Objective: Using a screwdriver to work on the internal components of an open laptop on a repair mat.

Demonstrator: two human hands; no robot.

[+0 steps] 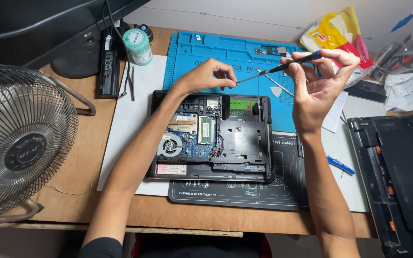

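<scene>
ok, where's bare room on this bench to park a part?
Free: white sheet between the black battery bar and the opened laptop; wood strip between that sheet and the fan. Crowded: blue mat's right end, under both hands, with pick and tweezers.

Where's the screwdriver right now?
In the head view the screwdriver is up in the air above the blue mat, behind the open laptop: the right hand holds its handle, the left hand pinches its tip.
</scene>
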